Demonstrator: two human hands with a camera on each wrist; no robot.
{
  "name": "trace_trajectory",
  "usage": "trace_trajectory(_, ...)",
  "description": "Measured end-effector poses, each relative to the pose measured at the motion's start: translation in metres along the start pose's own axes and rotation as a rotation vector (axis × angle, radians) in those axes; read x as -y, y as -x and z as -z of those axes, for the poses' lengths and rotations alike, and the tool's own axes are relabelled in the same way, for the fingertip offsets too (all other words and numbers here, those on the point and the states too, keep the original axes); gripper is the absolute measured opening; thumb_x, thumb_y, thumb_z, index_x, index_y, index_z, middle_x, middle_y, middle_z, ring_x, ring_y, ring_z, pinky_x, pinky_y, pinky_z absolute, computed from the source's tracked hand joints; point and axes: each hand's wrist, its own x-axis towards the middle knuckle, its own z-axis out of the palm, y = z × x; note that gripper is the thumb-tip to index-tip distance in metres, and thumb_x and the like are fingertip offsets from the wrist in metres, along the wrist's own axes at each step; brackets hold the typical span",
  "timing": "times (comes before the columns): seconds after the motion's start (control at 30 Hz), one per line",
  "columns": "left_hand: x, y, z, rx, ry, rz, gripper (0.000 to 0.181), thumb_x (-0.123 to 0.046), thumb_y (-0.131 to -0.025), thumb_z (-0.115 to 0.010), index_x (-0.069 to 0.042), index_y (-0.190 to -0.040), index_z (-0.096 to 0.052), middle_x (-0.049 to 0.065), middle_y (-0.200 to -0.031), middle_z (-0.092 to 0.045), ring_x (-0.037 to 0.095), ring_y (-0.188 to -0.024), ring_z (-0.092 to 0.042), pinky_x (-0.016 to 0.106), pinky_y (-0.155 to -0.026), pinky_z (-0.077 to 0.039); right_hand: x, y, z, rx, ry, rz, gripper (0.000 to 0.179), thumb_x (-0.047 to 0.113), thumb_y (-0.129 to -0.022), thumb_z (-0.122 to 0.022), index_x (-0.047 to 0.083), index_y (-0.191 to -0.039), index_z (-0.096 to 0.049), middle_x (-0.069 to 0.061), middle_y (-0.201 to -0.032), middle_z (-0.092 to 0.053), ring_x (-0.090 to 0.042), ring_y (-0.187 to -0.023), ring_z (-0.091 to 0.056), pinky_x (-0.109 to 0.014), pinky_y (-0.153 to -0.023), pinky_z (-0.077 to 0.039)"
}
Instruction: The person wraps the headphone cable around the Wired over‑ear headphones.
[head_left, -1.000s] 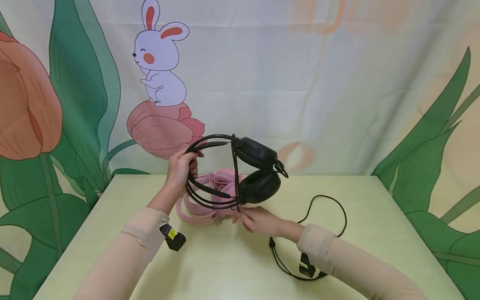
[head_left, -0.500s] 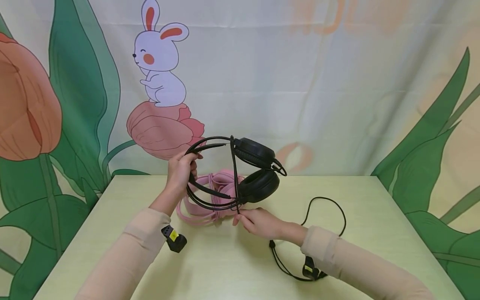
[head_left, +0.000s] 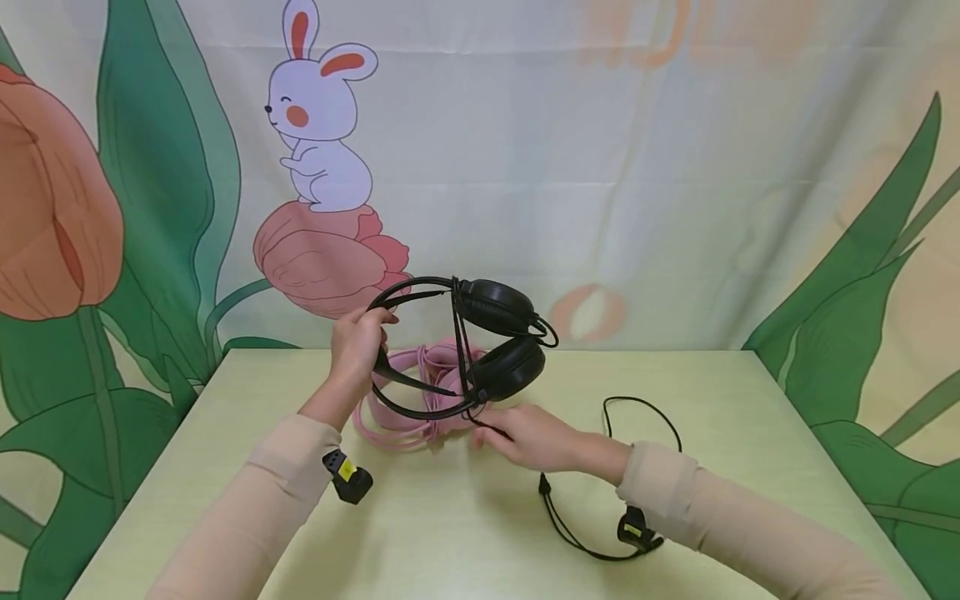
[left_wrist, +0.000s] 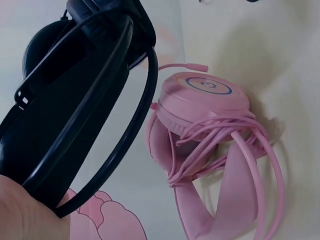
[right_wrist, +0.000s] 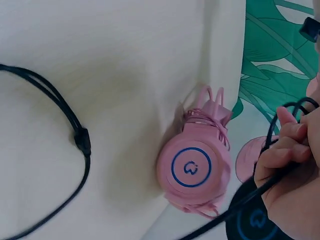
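Observation:
Black over-ear headphones [head_left: 497, 308] are held up above the table, tilted, with the ear cups to the right. My left hand [head_left: 356, 343] grips their headband at its left end. A black cable [head_left: 461, 337] runs across between the two cups, round the band's arms. My right hand [head_left: 534, 437] pinches that cable just below the lower cup; in the right wrist view its fingers [right_wrist: 287, 150] are curled round it. Behind and below lie pink headphones [left_wrist: 205, 100] on the table, partly hidden in the head view, with their own pink cable [left_wrist: 215, 135] wound round them.
The pale table [head_left: 420, 533] carries the loose rest of the black cable in a loop [head_left: 577, 546] at the right, under the right forearm. A printed cloth [head_left: 525, 167] with a rabbit and tulips hangs behind the table's far edge.
My right hand has moved slightly right, drawing cable with it. The black headphones have shifted a little left, and strands across the band now spread apart. The loose cable loop has shrunk.

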Motion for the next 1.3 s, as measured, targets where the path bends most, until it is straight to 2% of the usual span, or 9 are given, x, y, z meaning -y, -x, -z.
trace_trajectory(0.1,0.001,0.0,0.001,0.002,-0.016,0.02,0.017,-0.018,-0.08,-0.052,-0.007,-0.083,-0.065,-0.004,-0.052,-0.04,0.009,-0.042,-0.036,0.023,-0.046,-0.033,0.003,-0.001,0.008,0.002,0.015,0.044,0.025,0.015,-0.096,-0.043,0.013,-0.112,-0.061,0.007,-0.088,-0.066,0.002,-0.058,-0.042,-0.014,-0.056,-0.037)
trace_trajectory(0.2,0.003,0.0,0.0,-0.005,-0.061,0.024,0.019,-0.018,-0.077,-0.052,-0.007,-0.084,-0.065,-0.004,-0.054,-0.041,0.011,-0.045,-0.037,0.024,-0.046,-0.034,0.005,-0.003,0.018,0.005,0.025,0.089,0.02,0.016,-0.096,-0.045,0.015,-0.102,-0.063,0.008,-0.087,-0.065,0.001,-0.064,-0.046,-0.014,-0.059,-0.039)
trace_trajectory(0.4,0.007,0.002,0.0,-0.018,-0.148,0.031,0.023,-0.02,-0.074,-0.053,-0.005,-0.087,-0.064,-0.002,-0.059,-0.042,0.013,-0.05,-0.035,0.026,-0.047,-0.033,0.011,-0.005,0.04,0.018,0.066,0.144,0.015,0.015,-0.094,-0.048,0.013,-0.098,-0.063,0.006,-0.087,-0.064,0.0,-0.063,-0.046,-0.014,-0.059,-0.039)
trace_trajectory(0.7,0.008,0.004,-0.003,-0.022,-0.16,0.023,0.023,-0.02,-0.075,-0.052,-0.006,-0.088,-0.065,-0.003,-0.059,-0.042,0.01,-0.044,-0.032,0.024,-0.042,-0.03,0.015,-0.004,0.064,-0.046,0.201,0.218,0.005,0.015,-0.092,-0.054,0.015,-0.088,-0.058,0.009,-0.071,-0.056,0.0,-0.06,-0.044,-0.016,-0.056,-0.039)
trace_trajectory(0.87,0.01,0.005,-0.004,-0.031,-0.226,-0.036,0.022,-0.02,-0.076,-0.051,-0.008,-0.086,-0.066,0.0,-0.067,-0.039,0.015,-0.058,-0.034,0.026,-0.049,-0.032,0.016,-0.004,0.073,-0.056,0.24,0.23,0.004,0.013,-0.089,-0.056,0.015,-0.088,-0.059,0.009,-0.07,-0.057,0.0,-0.055,-0.041,-0.016,-0.053,-0.036)
trace_trajectory(1.03,0.016,0.005,-0.003,-0.014,-0.308,-0.046,0.028,-0.022,-0.079,-0.049,-0.007,-0.092,-0.068,0.005,-0.081,-0.045,0.021,-0.082,-0.041,0.03,-0.064,-0.036,0.018,-0.003,0.084,-0.029,0.279,0.245,0.006,0.012,-0.088,-0.058,0.014,-0.089,-0.062,0.006,-0.08,-0.066,-0.001,-0.061,-0.053,-0.016,-0.057,-0.044)
trace_trajectory(1.13,0.017,0.007,-0.003,-0.002,-0.315,-0.047,0.028,-0.023,-0.08,-0.049,-0.007,-0.093,-0.068,0.006,-0.081,-0.046,0.023,-0.083,-0.042,0.031,-0.065,-0.036,0.016,-0.002,0.089,-0.043,0.333,0.291,0.004,0.013,-0.088,-0.058,0.014,-0.089,-0.062,0.005,-0.083,-0.066,-0.003,-0.064,-0.056,-0.017,-0.057,-0.044)
trace_trajectory(1.3,0.017,0.011,-0.004,0.008,-0.327,-0.078,0.026,-0.022,-0.078,-0.049,-0.006,-0.089,-0.068,0.006,-0.076,-0.046,0.022,-0.081,-0.042,0.031,-0.064,-0.035,0.01,-0.002,0.095,-0.144,0.52,0.375,0.005,0.02,-0.086,-0.062,0.016,-0.085,-0.058,0.006,-0.076,-0.061,-0.006,-0.055,-0.051,-0.019,-0.044,-0.035)
